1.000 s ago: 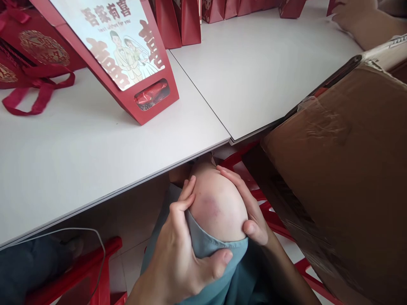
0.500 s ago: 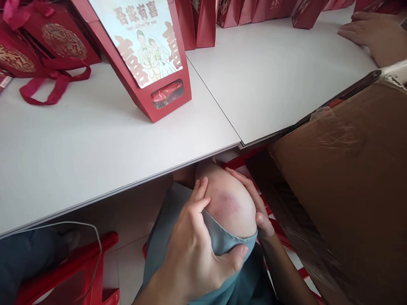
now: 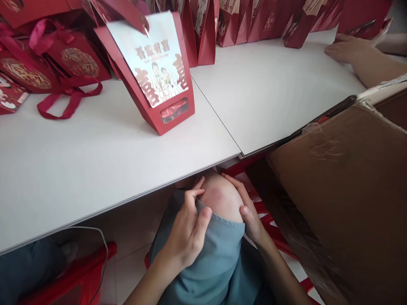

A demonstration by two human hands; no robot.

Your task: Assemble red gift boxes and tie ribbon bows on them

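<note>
My left hand (image 3: 187, 233) lies against the left side of my bare knee (image 3: 221, 199), fingers lightly curled on the skin and the thumb apart, over the hem of the grey-green shorts (image 3: 213, 254). On the knee's right side rests my right hand (image 3: 249, 207), its fingers stretched along the skin and its thumb beside the hem. Neither hand holds an object. A reddish mark shows on the kneecap. Above, on the white table (image 3: 111, 169), stands a red gift box (image 3: 159, 84) with a bride-and-groom card and a small window showing red wrapped contents.
Red gift boxes (image 3: 229, 25) line the table's back; ribbon-handled ones (image 3: 76, 59) stand at left. A large cardboard box (image 3: 343, 190) blocks the right side. Another person's hand (image 3: 343, 48) rests at the upper right. A red stool (image 3: 85, 275) and a white cable (image 3: 103, 241) are below.
My left hand has drawn back a little and its thumb has moved up and left. The view has shifted, so the table and boxes sit lower. The other person's hand has moved near a red box.
</note>
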